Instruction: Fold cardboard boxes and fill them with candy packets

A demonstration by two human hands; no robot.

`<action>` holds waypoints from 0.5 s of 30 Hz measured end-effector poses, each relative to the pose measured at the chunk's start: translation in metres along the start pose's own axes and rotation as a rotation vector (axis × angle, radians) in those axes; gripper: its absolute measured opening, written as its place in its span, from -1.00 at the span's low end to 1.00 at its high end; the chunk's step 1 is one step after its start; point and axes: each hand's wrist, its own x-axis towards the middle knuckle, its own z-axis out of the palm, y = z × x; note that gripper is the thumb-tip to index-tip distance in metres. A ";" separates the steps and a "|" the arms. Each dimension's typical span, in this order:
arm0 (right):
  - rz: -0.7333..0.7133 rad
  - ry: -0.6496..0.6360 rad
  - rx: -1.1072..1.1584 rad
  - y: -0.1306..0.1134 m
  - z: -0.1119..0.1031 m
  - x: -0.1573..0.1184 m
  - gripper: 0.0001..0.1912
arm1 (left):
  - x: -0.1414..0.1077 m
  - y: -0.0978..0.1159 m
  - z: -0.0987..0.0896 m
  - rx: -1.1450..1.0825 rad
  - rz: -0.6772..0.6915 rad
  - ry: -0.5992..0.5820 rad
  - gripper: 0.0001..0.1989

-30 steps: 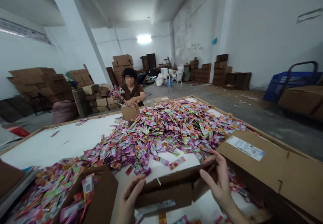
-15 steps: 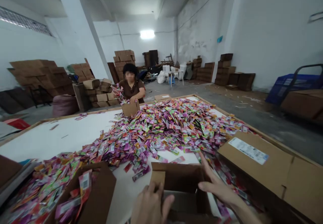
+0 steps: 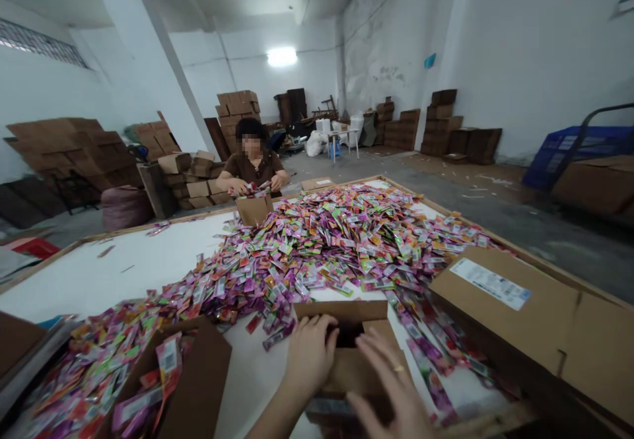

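Note:
A small cardboard box (image 3: 354,374) stands in front of me with its flaps partly folded inward and a dark gap showing between them. My left hand (image 3: 313,352) is curled over its left side, the fingertips bent at the flap edge. Over the right side lies my right hand (image 3: 389,386), palm down with fingers spread against a flap; a ring is on one finger. Beyond the box rises a large heap of small colourful sachets (image 3: 341,234) on the white tabletop (image 3: 168,257).
To my left an open carton (image 3: 198,379) holds more sachets. A larger closed carton (image 3: 500,300) with a white label sits at the right. Across the table, a co-worker (image 3: 253,162) handles sachets over another box (image 3: 255,210). Wooden strips edge the table.
Both hands have moved in over the box, and its flaps now cover much of the opening that showed before. The co-worker's hands have lowered to the far box with the sachets.

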 end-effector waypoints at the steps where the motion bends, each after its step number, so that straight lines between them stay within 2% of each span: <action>1: -0.136 -0.086 -0.107 -0.008 0.006 -0.004 -0.37 | -0.002 -0.001 0.002 -0.002 0.011 -0.005 -0.75; 3: -0.277 -0.134 -0.299 -0.016 0.023 -0.010 -0.28 | -0.009 -0.004 0.004 -0.021 0.022 0.031 -0.74; 6: -0.194 -0.074 -0.424 -0.011 0.049 -0.017 -0.41 | -0.013 -0.005 -0.005 -0.051 0.121 0.281 -0.71; 8: -0.139 -0.041 -0.403 -0.004 0.060 -0.022 -0.50 | 0.001 0.002 -0.022 -0.055 0.214 0.446 -0.70; 9: -0.136 -0.029 -0.392 -0.001 0.063 -0.023 -0.52 | 0.013 0.007 -0.033 -0.051 0.230 0.456 -0.70; 10: -0.152 -0.027 -0.388 0.000 0.063 -0.024 -0.53 | 0.028 0.013 -0.043 -0.050 0.227 0.420 -0.69; 12: -0.185 -0.047 -0.400 0.000 0.057 -0.023 -0.55 | 0.060 0.026 -0.059 -0.039 0.160 0.178 -0.65; 13: -0.195 -0.069 -0.410 -0.001 0.053 -0.021 -0.56 | 0.074 0.031 -0.062 -0.038 0.152 0.064 -0.67; 15: -0.209 -0.120 -0.422 -0.005 0.042 -0.018 -0.60 | 0.089 0.038 -0.056 -0.052 0.176 -0.136 -0.75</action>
